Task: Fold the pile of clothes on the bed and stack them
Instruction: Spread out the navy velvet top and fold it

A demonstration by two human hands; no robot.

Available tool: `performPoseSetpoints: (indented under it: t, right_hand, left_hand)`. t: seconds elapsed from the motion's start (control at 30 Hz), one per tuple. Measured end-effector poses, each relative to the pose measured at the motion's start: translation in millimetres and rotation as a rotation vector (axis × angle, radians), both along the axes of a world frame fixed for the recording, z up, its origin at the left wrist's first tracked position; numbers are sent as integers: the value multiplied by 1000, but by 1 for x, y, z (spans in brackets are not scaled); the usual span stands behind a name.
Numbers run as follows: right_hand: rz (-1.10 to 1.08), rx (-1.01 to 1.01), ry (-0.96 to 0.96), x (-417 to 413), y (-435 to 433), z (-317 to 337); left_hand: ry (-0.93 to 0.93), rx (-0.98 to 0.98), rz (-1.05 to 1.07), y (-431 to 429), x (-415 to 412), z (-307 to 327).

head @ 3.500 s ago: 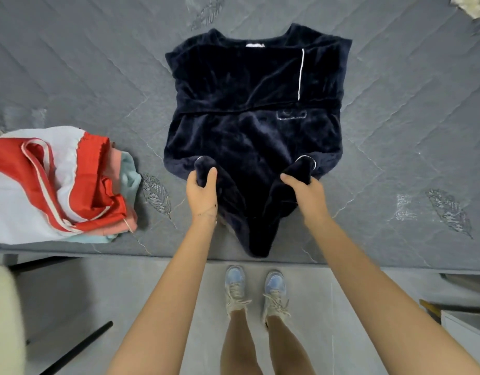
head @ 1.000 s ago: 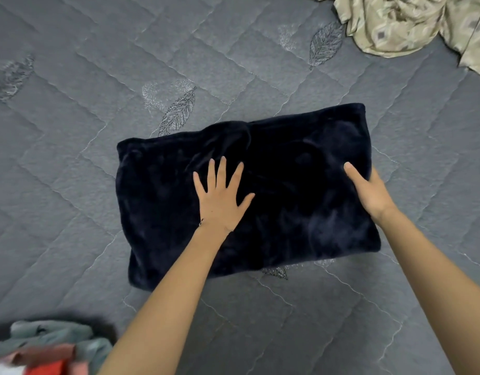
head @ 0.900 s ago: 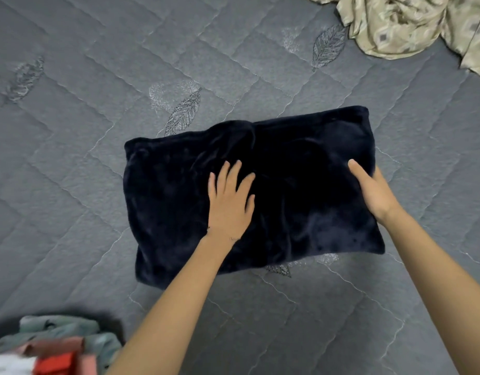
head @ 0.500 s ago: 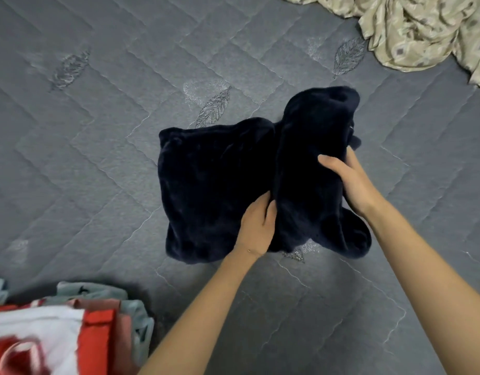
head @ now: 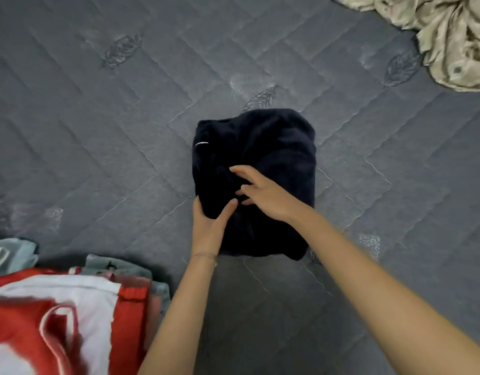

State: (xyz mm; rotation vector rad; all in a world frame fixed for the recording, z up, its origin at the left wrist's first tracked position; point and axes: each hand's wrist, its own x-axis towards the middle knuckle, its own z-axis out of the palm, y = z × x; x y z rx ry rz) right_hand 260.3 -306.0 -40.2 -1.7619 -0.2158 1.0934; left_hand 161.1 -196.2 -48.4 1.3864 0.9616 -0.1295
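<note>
Grips the near left edge of the folded dark blue top (head: 274,147) with the left hand (head: 210,231), thumb laid over the fabric, the other fingers down its side, a thin bracelet (head: 206,256) at the wrist. Rests the right hand (head: 263,196) on top of the same bundle just beside that thumb, fingers loosely bent and spread, closed on nothing. Reaches in with both forearms from the lower edge, the right one slanting up from the lower right corner. Under the top, folded into a compact block with a short white stripe (head: 201,143) at its upper left, a grey quilted mattress (head: 98,131) with diagonal stitching and leaf motifs, filling the view. Toward the lower left, apart from the top, a stack of folded clothes (head: 71,307), red and white uppermost, pale green beneath, blurred. At the far upper right, a crumpled beige cloth (head: 455,41) on the same mattress.
</note>
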Motion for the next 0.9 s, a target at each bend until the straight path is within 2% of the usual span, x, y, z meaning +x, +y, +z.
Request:
performPoseSetpoints:
  t: [0.07,0.13,0.2,0.23,0.33,0.43,0.47,0.57,0.6,0.67,0.73,0.8,0.83,0.9]
  right_hand:
    - [-30,-17,-138,-7,-1,-7]
    - [-72,-79,-409,-7,-6,-13]
    - [-26,-176,-718,0,-18,-22]
    - [-4,-245,-809,5,-24,-26]
    - [42,-468,-911,11,-37,-34]
    - [230,-641,-899,0,-37,-47]
    - [289,-672,-878,-3,-35,-52]
    - [349,-733,-839,-1,-32,-60]
    - [365,-739,-829,4,-31,-59]
    - [355,-699,-809,14,-31,-56]
    - [203,-571,-840,24,-34,-49]
    - [-20,-498,-904,35,-39,-47]
    - [-131,-515,-869,42,-43,-49]
    - [-314,-521,-562,53,-51,-51]
  left_hand:
    - [48,73,-50,6,-2,-9]
    - [31,137,-26,12,-2,-14]
    - [12,133,75,19,-1,-15]
    - [7,124,147,21,-1,-16]
    - [6,101,292,23,-3,-21]
    - [64,115,193,22,-2,-30]
    - [105,240,120,22,-3,-32]
    - [114,954,-181,13,-2,-21]
    - [70,1124,-306,6,0,-16]
    - [-12,1312,-603,-12,2,-18]
    - [3,1386,-841,-22,-4,-35]
    - [62,1384,-910,-16,-12,-57]
    - [71,1372,-915,-10,-16,-65]
    - [41,1386,-902,3,-25,-79]
